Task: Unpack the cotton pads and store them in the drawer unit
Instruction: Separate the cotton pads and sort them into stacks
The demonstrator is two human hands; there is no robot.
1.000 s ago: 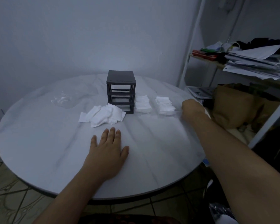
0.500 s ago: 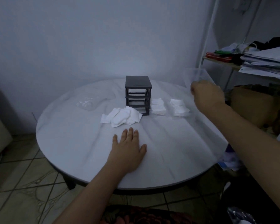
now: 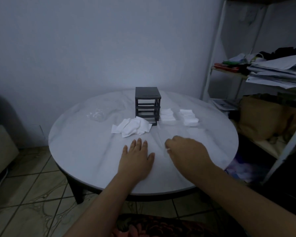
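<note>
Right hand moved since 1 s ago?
Yes. The right hand was right of the pad stacks; now it's nearer the person, beside the left hand.

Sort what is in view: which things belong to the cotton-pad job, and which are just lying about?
Job: drawer unit; loose pad pile; left pad stack; right pad stack; crumpled clear wrapper.
Lying about: paper stack; brown bag; dark clothes.

Pretty dim shot. Dark drawer unit (image 3: pixel 147 103) sits mid-frame on the round white table (image 3: pixel 85 151), loose cotton pads (image 3: pixel 132 127) heaped at its lower left, an inner stack (image 3: pixel 167 115) and an outer stack (image 3: pixel 189 117) to its right. Left hand (image 3: pixel 137 159) lies flat below them; right hand (image 3: pixel 186 151) is curled beside it, too blurry to read.
</note>
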